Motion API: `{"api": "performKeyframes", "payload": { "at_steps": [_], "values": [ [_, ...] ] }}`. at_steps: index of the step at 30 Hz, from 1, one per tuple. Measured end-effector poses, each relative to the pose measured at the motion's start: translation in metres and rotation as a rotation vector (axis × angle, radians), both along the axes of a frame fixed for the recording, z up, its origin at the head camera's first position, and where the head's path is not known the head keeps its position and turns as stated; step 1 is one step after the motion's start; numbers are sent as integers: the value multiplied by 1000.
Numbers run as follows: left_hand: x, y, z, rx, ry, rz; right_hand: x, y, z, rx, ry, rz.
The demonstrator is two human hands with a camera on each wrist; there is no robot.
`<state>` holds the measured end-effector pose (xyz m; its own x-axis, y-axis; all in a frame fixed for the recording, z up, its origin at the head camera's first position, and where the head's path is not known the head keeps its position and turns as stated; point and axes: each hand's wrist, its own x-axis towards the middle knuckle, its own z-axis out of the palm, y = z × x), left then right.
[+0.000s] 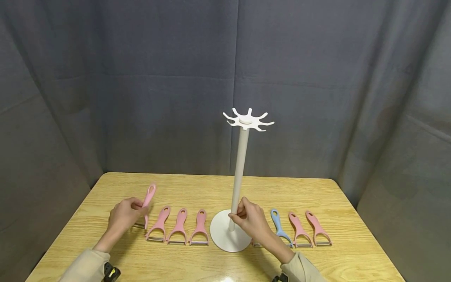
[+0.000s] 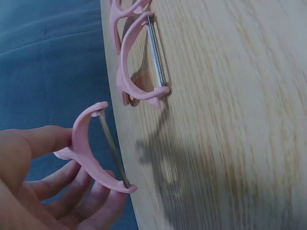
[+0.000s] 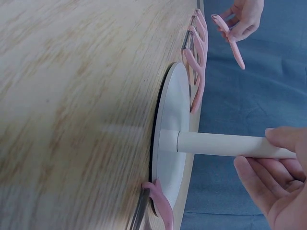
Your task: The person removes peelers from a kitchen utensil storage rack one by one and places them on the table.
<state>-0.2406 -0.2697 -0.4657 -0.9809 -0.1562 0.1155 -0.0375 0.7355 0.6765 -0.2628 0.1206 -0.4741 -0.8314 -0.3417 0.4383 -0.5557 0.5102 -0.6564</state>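
My left hand pinches a pink peeler at the table's left side, its looped handle end pointing up. In the left wrist view the held peeler's blade end is raised off the wood, thumb and fingers on either side of it. My right hand grips the lower pole of a white stand between thumb and fingers. The stand is upright on a round base, with a ring of several hooks on top, and nothing hangs from them.
Several pink peelers lie in a row left of the base. To its right lie a blue peeler and pink peelers, one partly hidden behind the right hand. Grey curtains surround the wooden table.
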Motion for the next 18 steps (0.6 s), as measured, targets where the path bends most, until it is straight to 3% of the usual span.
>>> {"api": "performKeyframes", "payload": {
  "at_steps": [18],
  "values": [
    [5, -5, -11, -184, -115, -19, -1, 1, -1, -9, -8, 20]
  ]
}}
